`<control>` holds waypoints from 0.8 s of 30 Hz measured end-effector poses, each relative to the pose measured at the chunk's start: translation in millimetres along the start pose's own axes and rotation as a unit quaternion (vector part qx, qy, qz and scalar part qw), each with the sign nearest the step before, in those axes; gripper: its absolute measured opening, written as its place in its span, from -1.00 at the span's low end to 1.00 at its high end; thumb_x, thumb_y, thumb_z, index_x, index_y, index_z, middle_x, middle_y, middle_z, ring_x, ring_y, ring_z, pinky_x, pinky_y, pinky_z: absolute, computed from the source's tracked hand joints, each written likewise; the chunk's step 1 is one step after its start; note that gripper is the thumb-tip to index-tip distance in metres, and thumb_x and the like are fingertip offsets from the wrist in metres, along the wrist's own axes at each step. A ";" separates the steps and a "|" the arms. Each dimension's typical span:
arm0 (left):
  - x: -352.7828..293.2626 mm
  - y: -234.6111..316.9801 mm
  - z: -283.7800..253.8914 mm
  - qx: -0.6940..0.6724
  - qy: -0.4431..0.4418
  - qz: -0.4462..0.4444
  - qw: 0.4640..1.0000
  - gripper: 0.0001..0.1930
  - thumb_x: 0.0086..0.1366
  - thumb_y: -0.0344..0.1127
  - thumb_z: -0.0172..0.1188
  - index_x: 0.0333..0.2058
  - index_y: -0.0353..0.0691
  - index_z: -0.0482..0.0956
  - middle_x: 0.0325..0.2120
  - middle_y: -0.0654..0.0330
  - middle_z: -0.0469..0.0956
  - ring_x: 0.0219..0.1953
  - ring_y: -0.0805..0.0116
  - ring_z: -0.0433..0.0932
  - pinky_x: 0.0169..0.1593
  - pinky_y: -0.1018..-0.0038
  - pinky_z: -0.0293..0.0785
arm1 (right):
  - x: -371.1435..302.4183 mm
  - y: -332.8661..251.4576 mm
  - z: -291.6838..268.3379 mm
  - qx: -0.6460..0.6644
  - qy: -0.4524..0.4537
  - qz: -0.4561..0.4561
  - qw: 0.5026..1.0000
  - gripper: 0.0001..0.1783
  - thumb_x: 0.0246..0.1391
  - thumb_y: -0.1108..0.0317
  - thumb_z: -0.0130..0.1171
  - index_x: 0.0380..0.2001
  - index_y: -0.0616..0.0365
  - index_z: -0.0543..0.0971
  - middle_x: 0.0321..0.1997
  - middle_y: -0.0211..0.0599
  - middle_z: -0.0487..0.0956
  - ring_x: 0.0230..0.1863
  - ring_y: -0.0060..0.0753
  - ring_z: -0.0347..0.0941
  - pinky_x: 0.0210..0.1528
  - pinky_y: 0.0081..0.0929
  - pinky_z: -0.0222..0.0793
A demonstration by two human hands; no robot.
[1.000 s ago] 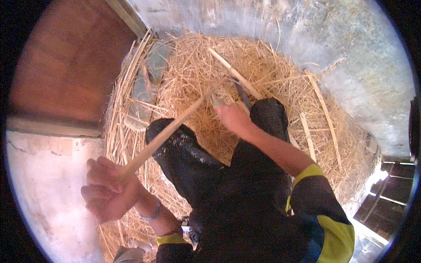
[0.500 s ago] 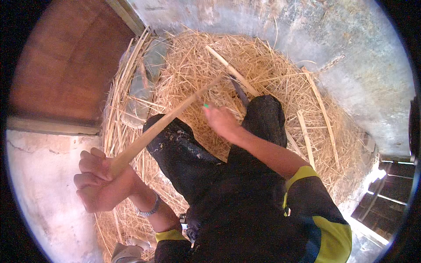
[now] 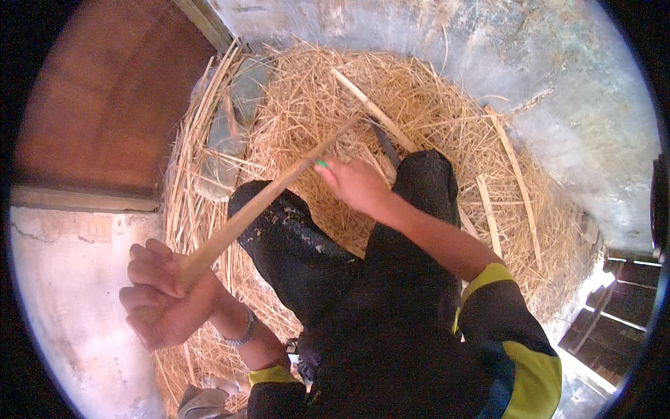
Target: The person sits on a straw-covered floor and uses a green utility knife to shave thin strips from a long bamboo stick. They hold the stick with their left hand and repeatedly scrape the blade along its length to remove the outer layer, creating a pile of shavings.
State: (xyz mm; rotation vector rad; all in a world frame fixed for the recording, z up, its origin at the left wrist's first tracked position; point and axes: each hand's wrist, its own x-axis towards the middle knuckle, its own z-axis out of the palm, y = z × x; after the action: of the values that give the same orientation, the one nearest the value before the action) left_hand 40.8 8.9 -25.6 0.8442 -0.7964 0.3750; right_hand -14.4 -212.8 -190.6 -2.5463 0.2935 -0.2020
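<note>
My left hand (image 3: 167,297), at the lower left, is closed around the thick end of a long, pale bamboo strip (image 3: 244,215). The strip slants up and right across my left knee and tapers to a darker, thin end over the straw. My right hand (image 3: 356,183) sits between my knees with its fingers curled, its thumb close against the strip's lower edge. A green spot marks the thumb tip. Whatever those fingers hold is hidden. A dark, flat blade-like piece (image 3: 385,145) stands between the strip's thin end and my right knee.
Loose straw-like shavings (image 3: 300,91) cover the floor around my legs. Another pale strip (image 3: 373,105) lies ahead, with more strips (image 3: 513,164) at the right. A bundle of thin strips (image 3: 183,174) lies at the left beside a brown panel (image 3: 105,105). A stained wall (image 3: 544,56) curves behind.
My right hand has moved slightly up and left, bringing its thumb closer to the bamboo strip. My left hand keeps its grip, and the strip has barely shifted.
</note>
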 end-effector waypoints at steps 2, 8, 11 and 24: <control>-2.0 -3.4 0.6 -0.031 0.022 -0.012 0.999 -0.66 0.14 -0.03 -0.23 -0.72 -0.03 0.11 -0.79 0.29 0.06 -0.55 0.42 0.02 -0.39 0.43 0.00 | 6.7 57.7 30.9 -0.015 -0.006 0.080 0.997 -0.60 0.16 0.12 -0.19 -0.35 0.27 0.44 -0.61 0.06 0.48 -0.53 0.10 0.45 -0.47 -0.04 0.37; -7.5 4.5 3.3 -0.035 0.031 -0.023 0.999 -0.66 0.12 -0.04 -0.19 -0.74 -0.03 0.10 -0.82 0.29 0.06 -0.55 0.42 0.04 -0.39 0.42 0.00 | -1.2 23.0 -0.7 -0.043 0.034 0.040 0.998 -0.60 0.16 0.09 -0.20 -0.27 0.23 0.43 -0.68 0.05 0.46 -0.59 0.10 0.43 -0.50 -0.05 0.37; -6.4 4.7 7.5 -0.006 0.040 -0.011 0.999 -0.65 0.09 -0.02 -0.16 -0.76 -0.01 0.08 -0.81 0.31 0.07 -0.55 0.41 0.03 -0.42 0.42 0.01 | -10.2 -10.2 -0.2 0.045 0.013 0.000 0.999 -0.59 0.16 0.09 -0.19 -0.29 0.25 0.43 -0.69 0.06 0.44 -0.61 0.11 0.41 -0.52 -0.02 0.32; 6.9 -1.5 35.5 0.043 0.028 0.012 0.999 -0.61 0.14 0.03 -0.25 -0.74 -0.06 0.13 -0.87 0.27 0.10 -0.66 0.45 0.03 -0.51 0.48 0.01 | -21.5 -36.7 -28.3 0.253 0.018 0.041 0.966 -0.42 0.03 0.16 0.04 0.09 0.18 0.22 -0.24 0.06 0.49 -0.18 -0.02 0.45 -0.13 -0.29 0.30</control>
State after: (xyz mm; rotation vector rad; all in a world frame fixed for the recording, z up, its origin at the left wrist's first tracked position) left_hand 29.4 -19.8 -6.7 0.9003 -0.7436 0.4548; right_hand -34.9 -192.1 -148.6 -2.0234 0.3142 -0.2560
